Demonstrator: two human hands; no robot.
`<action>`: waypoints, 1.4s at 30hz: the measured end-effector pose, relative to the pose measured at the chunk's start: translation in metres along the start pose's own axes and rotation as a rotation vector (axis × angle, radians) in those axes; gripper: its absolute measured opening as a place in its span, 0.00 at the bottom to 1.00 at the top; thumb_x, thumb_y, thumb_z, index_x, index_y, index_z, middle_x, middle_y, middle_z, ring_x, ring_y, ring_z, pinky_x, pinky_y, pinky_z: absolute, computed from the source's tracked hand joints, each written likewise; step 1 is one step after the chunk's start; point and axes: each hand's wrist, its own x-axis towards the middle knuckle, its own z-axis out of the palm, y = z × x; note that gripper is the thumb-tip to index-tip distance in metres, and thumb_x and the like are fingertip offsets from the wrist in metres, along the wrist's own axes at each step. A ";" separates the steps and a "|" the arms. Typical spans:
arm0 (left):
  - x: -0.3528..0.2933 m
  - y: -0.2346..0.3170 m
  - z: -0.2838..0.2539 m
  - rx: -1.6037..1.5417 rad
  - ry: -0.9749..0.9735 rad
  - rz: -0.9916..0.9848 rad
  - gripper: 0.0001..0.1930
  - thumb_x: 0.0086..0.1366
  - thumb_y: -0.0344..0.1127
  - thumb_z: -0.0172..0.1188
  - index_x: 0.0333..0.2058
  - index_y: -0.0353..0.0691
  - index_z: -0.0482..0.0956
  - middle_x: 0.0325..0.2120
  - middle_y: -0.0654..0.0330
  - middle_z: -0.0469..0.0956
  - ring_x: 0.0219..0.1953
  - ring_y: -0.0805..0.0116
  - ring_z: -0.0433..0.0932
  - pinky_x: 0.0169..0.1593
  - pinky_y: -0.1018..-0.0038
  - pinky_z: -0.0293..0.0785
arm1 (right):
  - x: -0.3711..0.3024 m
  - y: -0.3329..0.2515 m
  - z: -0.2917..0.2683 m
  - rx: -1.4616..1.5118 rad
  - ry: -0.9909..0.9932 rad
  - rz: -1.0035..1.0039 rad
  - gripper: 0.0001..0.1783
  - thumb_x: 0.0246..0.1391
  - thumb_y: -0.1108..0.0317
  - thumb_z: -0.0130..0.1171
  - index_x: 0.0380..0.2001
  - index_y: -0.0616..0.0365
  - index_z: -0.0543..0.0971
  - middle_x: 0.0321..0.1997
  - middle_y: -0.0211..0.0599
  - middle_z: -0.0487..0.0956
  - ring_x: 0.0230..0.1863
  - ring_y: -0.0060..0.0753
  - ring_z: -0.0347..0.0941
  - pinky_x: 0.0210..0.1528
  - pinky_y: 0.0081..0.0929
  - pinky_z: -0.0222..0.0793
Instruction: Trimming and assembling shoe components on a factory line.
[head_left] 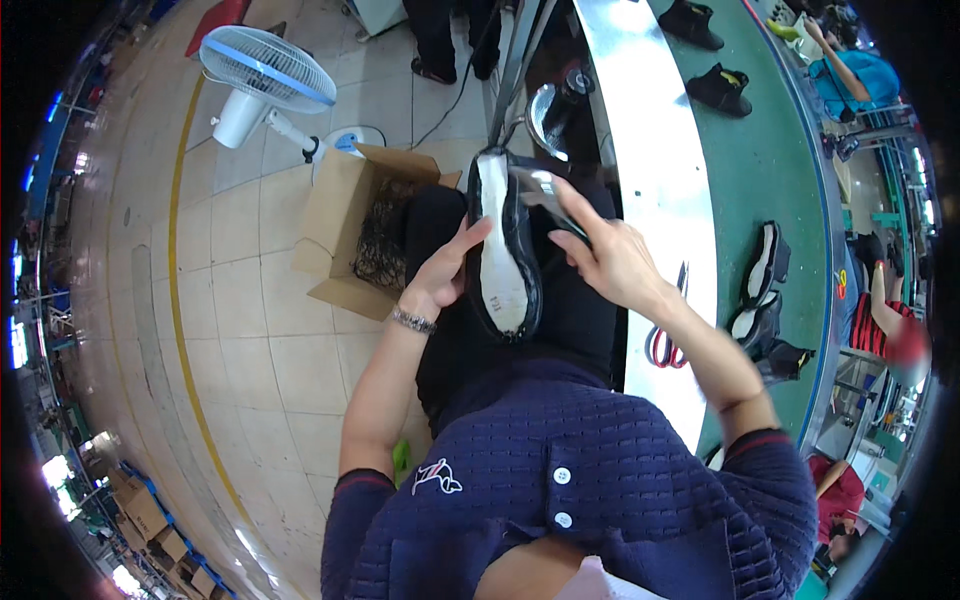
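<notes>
A black shoe upper point(527, 270) is turned sole side up over my lap, its underside showing a long white bottom board point(497, 265). My left hand point(450, 265) holds it from the left, with the thumb lying on the white board. In my right hand point(615, 255) is a metal tool that looks like pincers point(541, 186). Its head meets the black edge at the upper right of the shoe, and my fingers wrap its handles. Below the toe end, a dark stand with a bright round metal part point(545, 120) shows. What supports the shoe underneath is hidden.
Scissors point(672, 342) with red and black handles lie on the metal bench edge point(650, 130) at my right. Beyond it, a green conveyor belt point(735, 180) carries several black shoes point(718, 90). To my left stand an open cardboard box point(335, 225) of dark stringy scraps and a fan point(265, 70).
</notes>
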 end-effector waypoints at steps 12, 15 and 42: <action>-0.003 0.008 0.072 0.891 -0.162 0.607 0.65 0.45 0.32 0.77 0.70 0.46 0.31 0.64 0.53 0.56 0.65 0.61 0.58 0.66 0.64 0.55 | -0.100 0.136 0.017 -0.230 0.312 0.718 0.28 0.56 0.56 0.60 0.61 0.38 0.70 0.35 0.50 0.80 0.35 0.53 0.77 0.38 0.43 0.70; 0.010 0.009 0.083 0.915 -0.195 0.666 0.67 0.44 0.31 0.77 0.70 0.53 0.29 0.64 0.53 0.57 0.64 0.61 0.61 0.65 0.64 0.58 | -0.105 0.158 0.019 -0.298 0.324 0.735 0.28 0.54 0.60 0.62 0.59 0.39 0.71 0.46 0.49 0.78 0.46 0.51 0.74 0.47 0.42 0.68; 0.065 0.012 0.085 1.385 0.356 0.924 0.34 0.63 0.40 0.63 0.64 0.34 0.59 0.61 0.46 0.63 0.60 0.54 0.66 0.60 0.62 0.64 | -0.101 0.160 -0.026 0.927 0.952 0.693 0.28 0.38 0.55 0.74 0.35 0.71 0.82 0.30 0.39 0.82 0.30 0.23 0.76 0.37 0.22 0.71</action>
